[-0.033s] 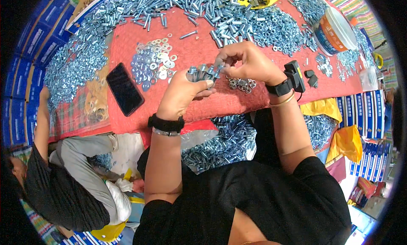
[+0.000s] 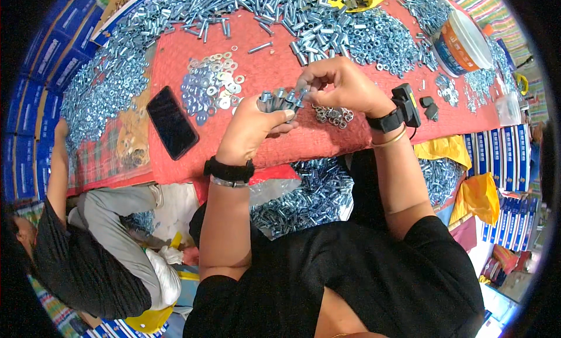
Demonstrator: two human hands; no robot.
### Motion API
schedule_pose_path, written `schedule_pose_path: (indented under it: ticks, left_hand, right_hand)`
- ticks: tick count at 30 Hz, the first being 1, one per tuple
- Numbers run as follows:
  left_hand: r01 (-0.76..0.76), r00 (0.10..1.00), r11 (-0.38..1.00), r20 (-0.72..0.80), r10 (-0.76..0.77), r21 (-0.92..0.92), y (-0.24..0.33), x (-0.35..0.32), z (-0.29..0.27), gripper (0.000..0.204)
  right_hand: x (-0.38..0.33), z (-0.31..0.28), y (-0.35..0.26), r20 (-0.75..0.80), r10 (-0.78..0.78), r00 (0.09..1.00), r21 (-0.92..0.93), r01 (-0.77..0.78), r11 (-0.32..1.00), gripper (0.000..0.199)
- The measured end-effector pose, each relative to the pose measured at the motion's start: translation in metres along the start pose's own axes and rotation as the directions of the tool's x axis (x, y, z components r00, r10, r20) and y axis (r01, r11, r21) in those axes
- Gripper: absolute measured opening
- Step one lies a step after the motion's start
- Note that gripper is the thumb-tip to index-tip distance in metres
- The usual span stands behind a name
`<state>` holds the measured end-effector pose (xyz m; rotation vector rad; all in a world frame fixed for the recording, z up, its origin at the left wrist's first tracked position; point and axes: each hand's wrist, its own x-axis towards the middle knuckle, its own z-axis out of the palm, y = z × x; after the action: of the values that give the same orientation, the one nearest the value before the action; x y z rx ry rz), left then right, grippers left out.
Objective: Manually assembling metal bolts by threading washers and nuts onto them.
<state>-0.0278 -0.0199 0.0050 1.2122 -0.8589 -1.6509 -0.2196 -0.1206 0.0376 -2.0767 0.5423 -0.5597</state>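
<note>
Several metal sleeve bolts (image 2: 281, 99) stick out side by side from my left hand (image 2: 248, 125), which is closed around them with the thumb lying across the front. My right hand (image 2: 345, 85) meets the end of the rightmost bolt in a pinch; whatever sits between its fingertips is too small and hidden to name. Just below the right hand lies a small heap of ring washers (image 2: 333, 116) on the red cloth (image 2: 263, 154). Flat washers (image 2: 213, 84) are spread left of my hands.
A black phone (image 2: 172, 123) lies at the left. Loose bolts and sleeves (image 2: 318, 25) and nuts (image 2: 380, 40) cover the far side. A white bucket (image 2: 461, 43) stands at right. A co-worker (image 2: 87, 262) sits at left, an arm reaching to the hardware pile (image 2: 105, 98).
</note>
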Motion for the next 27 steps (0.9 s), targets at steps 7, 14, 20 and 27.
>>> schedule_pose_path:
  ticks: [7,14,20,27]
  left_hand:
    - [0.009,1.0,0.999,-0.011,-0.008,0.034,0.001,0.0,-0.001,0.02]
    - [-0.029,0.999,0.999,-0.045,0.031,0.038,-0.004,0.001,-0.005,0.018]
    - [-0.032,0.999,0.997,-0.04,0.035,0.072,-0.001,0.002,-0.008,0.015]
    - [-0.04,0.998,0.997,-0.036,0.043,0.071,0.0,0.001,-0.006,0.013]
  right_hand:
    - [0.0,-0.002,-0.002,0.084,0.155,0.984,0.179,-0.168,0.969,0.019]
    - [0.001,0.005,0.002,0.066,0.223,0.973,0.284,-0.233,0.93,0.02]
    - [0.003,0.004,0.004,0.087,0.22,0.972,0.16,-0.232,0.959,0.018]
    - [0.002,0.005,0.008,0.027,0.174,0.984,0.293,-0.174,0.94,0.019]
